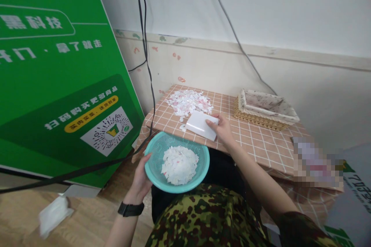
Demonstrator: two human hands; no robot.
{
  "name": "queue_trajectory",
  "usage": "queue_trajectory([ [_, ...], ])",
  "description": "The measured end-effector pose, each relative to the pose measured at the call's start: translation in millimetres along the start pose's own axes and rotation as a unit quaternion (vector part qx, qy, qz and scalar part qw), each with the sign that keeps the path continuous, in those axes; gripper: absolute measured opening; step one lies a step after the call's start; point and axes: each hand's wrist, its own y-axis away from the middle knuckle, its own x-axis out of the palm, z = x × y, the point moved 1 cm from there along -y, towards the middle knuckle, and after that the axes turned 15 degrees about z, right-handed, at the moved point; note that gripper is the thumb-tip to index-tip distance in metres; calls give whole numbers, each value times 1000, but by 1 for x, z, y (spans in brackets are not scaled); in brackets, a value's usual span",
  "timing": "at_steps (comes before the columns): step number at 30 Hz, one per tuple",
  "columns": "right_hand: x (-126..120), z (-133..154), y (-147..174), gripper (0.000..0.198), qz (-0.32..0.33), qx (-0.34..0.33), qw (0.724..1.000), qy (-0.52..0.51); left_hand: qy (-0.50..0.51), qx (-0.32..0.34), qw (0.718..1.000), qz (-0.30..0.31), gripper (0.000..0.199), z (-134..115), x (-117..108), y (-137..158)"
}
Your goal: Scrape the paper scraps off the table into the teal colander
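Observation:
My left hand point(142, 179) grips the rim of a teal plastic colander point(153, 158), held just below the table's front edge. A mound of white paper scraps point(180, 165) lies inside it. My right hand point(222, 128) is closed on the right end of a glossy white card point(199, 124), thumb on top. The card rests low over the table near its front edge. Behind it a pile of white and pinkish paper scraps point(189, 102) is spread on the checked cloth, with a few loose bits close to the card's left side.
A wicker basket point(261, 114) with a cloth liner stands at the back right of the table point(252, 139). Black cables point(149, 65) hang at the left and cross toward me. A green cabinet point(72, 77) stands at the left, and a white bag point(55, 216) lies on the floor.

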Motion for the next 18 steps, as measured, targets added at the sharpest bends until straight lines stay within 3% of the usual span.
queue_trajectory([
  [4,-4,-7,-14,37,-45,16,998,-50,-1,-2,1000,-2,23,-1,-3,-1],
  [15,26,-3,-18,35,-11,8,994,-107,-33,5,999,-6,18,-22,-11,-5],
  [18,27,5,-14,34,33,-4,993,-110,-30,-9,999,4,19,-25,-11,-6],
])
